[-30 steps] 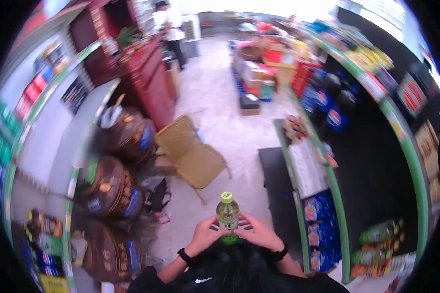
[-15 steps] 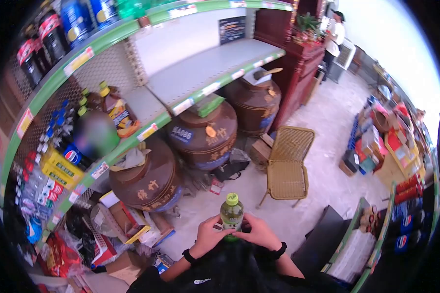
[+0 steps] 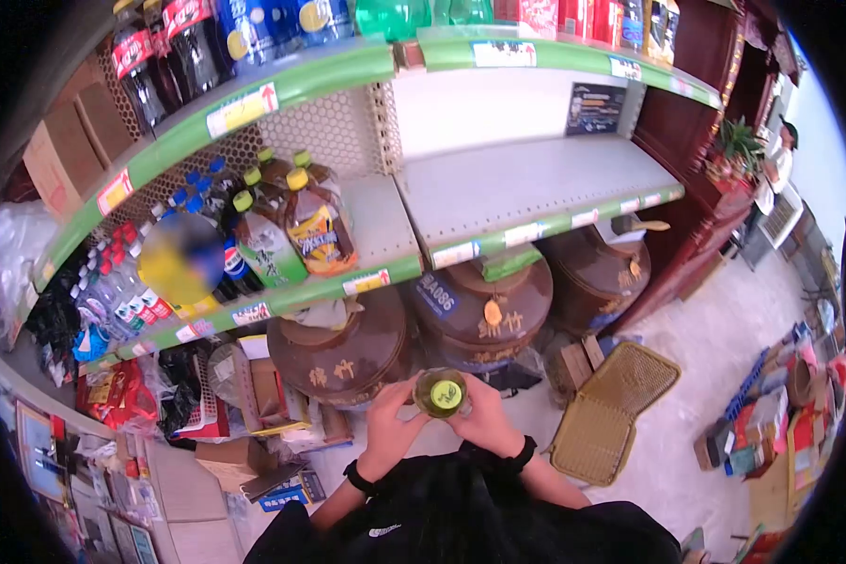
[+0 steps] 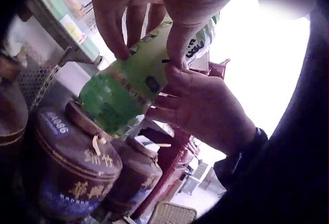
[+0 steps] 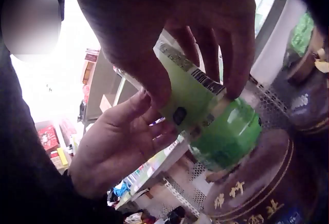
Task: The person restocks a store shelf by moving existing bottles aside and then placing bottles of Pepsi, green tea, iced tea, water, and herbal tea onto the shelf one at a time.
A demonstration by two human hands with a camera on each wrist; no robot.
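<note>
A green drink bottle (image 3: 442, 393) with a yellow-green cap is held in front of my body, its cap facing the head camera. My left hand (image 3: 391, 430) grips one side and my right hand (image 3: 491, 421) the other. In the left wrist view the bottle (image 4: 115, 98) slants, its clear green base down to the left. Fingers of both hands curl round the pale printed label, the thumbs close together. The right wrist view shows a barcode and a dark oval mark on the label of the bottle (image 5: 226, 134).
Ahead stands a shelf (image 3: 536, 183) with green edges and several drink bottles (image 3: 320, 230). Large brown jars (image 3: 484, 315) sit beneath it. To the right are a woven chair (image 3: 611, 414), a red cabinet (image 3: 691, 202) and a person (image 3: 771, 179) farther off. Boxes and bags (image 3: 235, 461) lie low at left.
The head view has swung left, from the aisle to the shelf and jars. Both hands keep holding the bottle, which now shows its cap end-on instead of its side.
</note>
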